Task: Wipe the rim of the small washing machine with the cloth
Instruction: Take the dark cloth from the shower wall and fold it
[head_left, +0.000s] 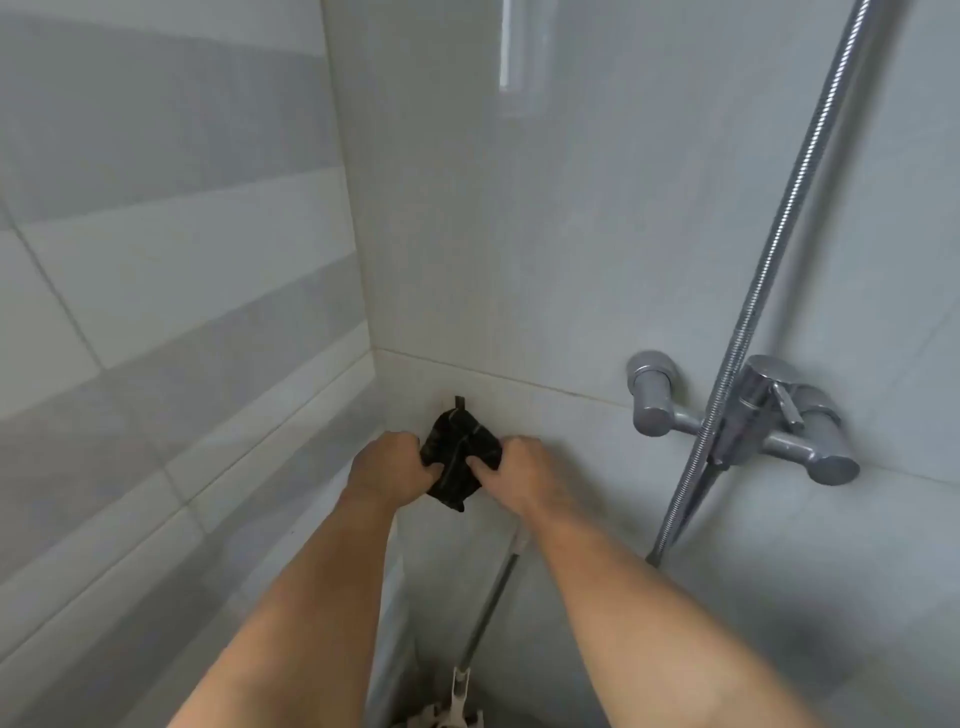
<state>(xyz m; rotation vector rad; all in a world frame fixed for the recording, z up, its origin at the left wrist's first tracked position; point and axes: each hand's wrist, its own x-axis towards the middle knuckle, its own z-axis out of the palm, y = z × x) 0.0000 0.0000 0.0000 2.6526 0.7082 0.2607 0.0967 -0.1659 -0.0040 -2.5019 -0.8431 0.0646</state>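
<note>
A small black cloth (457, 454) hangs bunched in the corner of a tiled bathroom wall, its top loop on a hook (459, 401). My left hand (387, 467) grips the cloth's left side and my right hand (519, 470) grips its right side, both arms stretched forward. The washing machine is not in view.
A chrome shower mixer tap (748, 415) sticks out of the wall at the right, with a metal hose (769, 249) running up from it. A mop handle (491, 608) leans in the corner below my hands. Grey wall tiles (156, 291) close in on the left.
</note>
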